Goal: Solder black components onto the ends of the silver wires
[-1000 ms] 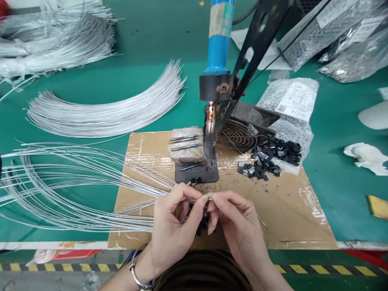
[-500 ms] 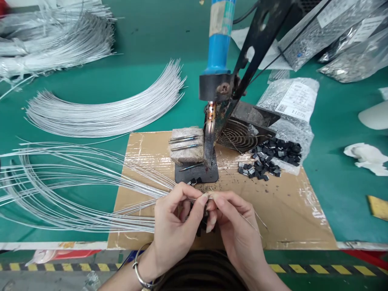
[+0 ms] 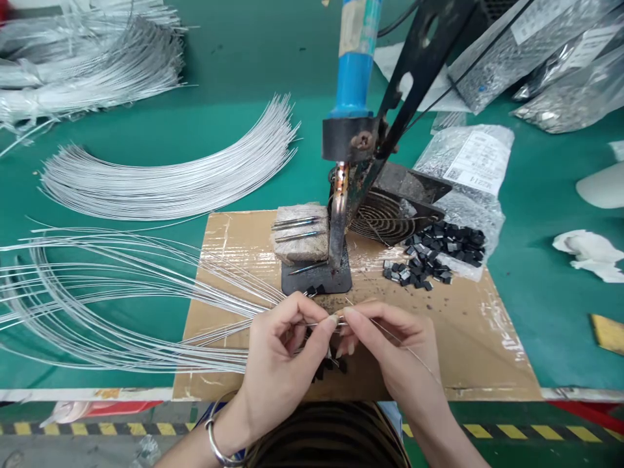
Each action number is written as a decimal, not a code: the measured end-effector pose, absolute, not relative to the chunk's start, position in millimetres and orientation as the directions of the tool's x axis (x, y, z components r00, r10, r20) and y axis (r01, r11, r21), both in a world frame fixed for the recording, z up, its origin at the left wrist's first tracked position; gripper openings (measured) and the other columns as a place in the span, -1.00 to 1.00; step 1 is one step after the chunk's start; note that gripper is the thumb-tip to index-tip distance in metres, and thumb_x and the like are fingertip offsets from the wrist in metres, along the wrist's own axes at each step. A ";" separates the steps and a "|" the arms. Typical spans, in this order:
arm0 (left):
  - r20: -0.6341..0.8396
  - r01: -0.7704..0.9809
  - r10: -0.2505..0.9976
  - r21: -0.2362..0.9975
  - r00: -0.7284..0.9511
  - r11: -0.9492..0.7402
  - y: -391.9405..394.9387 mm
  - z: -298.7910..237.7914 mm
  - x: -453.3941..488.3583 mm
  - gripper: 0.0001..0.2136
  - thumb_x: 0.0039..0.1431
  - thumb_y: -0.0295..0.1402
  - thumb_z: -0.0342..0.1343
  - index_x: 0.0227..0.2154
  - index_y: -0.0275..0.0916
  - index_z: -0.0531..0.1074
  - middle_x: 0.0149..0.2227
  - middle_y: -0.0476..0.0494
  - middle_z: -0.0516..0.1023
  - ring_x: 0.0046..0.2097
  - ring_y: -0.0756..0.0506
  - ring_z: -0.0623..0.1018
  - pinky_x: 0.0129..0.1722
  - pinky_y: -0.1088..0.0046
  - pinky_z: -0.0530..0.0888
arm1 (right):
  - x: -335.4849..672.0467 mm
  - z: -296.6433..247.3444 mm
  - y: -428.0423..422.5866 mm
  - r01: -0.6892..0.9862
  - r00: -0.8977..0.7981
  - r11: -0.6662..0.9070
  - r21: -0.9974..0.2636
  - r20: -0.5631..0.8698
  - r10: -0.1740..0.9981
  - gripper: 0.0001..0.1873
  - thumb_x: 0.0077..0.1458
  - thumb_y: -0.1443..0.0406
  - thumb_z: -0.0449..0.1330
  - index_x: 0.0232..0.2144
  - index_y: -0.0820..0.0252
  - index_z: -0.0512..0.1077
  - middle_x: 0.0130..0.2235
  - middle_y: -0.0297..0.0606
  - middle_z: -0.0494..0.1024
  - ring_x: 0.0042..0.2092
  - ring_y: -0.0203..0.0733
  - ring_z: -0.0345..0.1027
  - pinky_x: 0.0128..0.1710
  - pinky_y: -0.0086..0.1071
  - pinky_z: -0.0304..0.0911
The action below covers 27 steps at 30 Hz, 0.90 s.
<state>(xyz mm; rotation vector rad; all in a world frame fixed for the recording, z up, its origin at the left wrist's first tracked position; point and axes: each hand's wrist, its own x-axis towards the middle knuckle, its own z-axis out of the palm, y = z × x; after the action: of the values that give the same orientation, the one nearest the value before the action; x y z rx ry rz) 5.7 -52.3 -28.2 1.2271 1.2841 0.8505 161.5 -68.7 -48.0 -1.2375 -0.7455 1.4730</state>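
Note:
My left hand [image 3: 287,364] is closed in a pinch on a thin wire just above the cardboard. My right hand [image 3: 397,344] pinches at the same spot, thumb and forefinger almost touching the left fingertips. A slender wire [image 3: 419,359] slants across the right hand's fingers and back. The exact joint between the fingertips is too small to make out. Long silvery-white wires [image 3: 209,296] run in from the left, partly behind my left hand. Several small black connector pieces [image 3: 338,366] lie beneath my hands, mostly hidden.
A blue-handled soldering iron [image 3: 354,81] hangs tip-down on a black bracket, beyond my hands. Behind the cardboard [image 3: 487,351] sit a fan [image 3: 385,218] and a stone-like block [image 3: 299,247] holding metal rods. Black connectors [image 3: 451,247] are heaped right; a wire bundle [image 3: 170,185] lies left.
My right hand has shifted slightly right and flattened its angle, with the slender wire now lying across its back. My left hand stays nearly in place, still pinching.

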 end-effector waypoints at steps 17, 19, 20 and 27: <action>-0.144 0.279 0.988 0.952 0.055 0.123 -56.6 -39.0 1.6 -0.87 0.32 -0.32 0.22 -0.37 -0.20 0.50 -0.52 0.02 0.47 -0.55 0.04 0.31 -0.56 0.50 0.21 | 155.8 -49.0 -76.8 -0.421 0.088 -0.290 -0.860 -0.357 0.930 -0.90 0.16 0.20 0.43 -0.30 0.05 0.72 -0.40 -0.32 0.65 -0.49 -0.35 0.48 -0.41 -0.49 0.45; -0.115 0.293 0.992 0.952 0.055 0.094 -57.8 -40.1 1.1 -0.89 0.33 -0.33 0.23 -0.35 -0.18 0.51 -0.50 0.02 0.50 -0.54 0.04 0.34 -0.56 0.51 0.24 | 153.6 -48.6 -77.8 -0.442 0.073 -0.300 -0.845 -0.367 0.927 -0.91 0.16 0.20 0.44 -0.29 0.04 0.72 -0.40 -0.34 0.66 -0.48 -0.37 0.49 -0.40 -0.51 0.46; -0.092 0.301 0.994 0.951 0.055 0.071 -58.4 -40.6 0.9 -0.90 0.33 -0.34 0.23 -0.34 -0.17 0.52 -0.50 0.02 0.51 -0.54 0.04 0.36 -0.57 0.52 0.25 | 153.2 -49.5 -78.1 -0.449 0.060 -0.297 -0.843 -0.360 0.931 -0.91 0.16 0.21 0.43 -0.28 0.04 0.72 -0.41 -0.34 0.66 -0.48 -0.37 0.49 -0.39 -0.51 0.46; 0.075 0.364 0.996 0.927 0.052 -0.089 -60.5 -44.4 0.7 -0.92 0.30 -0.45 0.26 -0.28 -0.11 0.54 -0.46 0.07 0.52 -0.53 0.05 0.40 -0.57 0.54 0.30 | 154.1 -59.0 -78.5 -0.476 0.028 -0.279 -0.834 -0.331 0.943 -0.93 0.20 0.24 0.41 -0.25 0.06 0.71 -0.41 -0.36 0.66 -0.49 -0.38 0.51 -0.39 -0.52 0.50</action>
<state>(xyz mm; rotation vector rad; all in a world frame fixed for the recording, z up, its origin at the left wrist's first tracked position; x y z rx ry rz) 0.7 -60.5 -44.4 1.5637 1.4100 1.0421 154.1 -78.5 -59.0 -1.1029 -0.5950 1.5423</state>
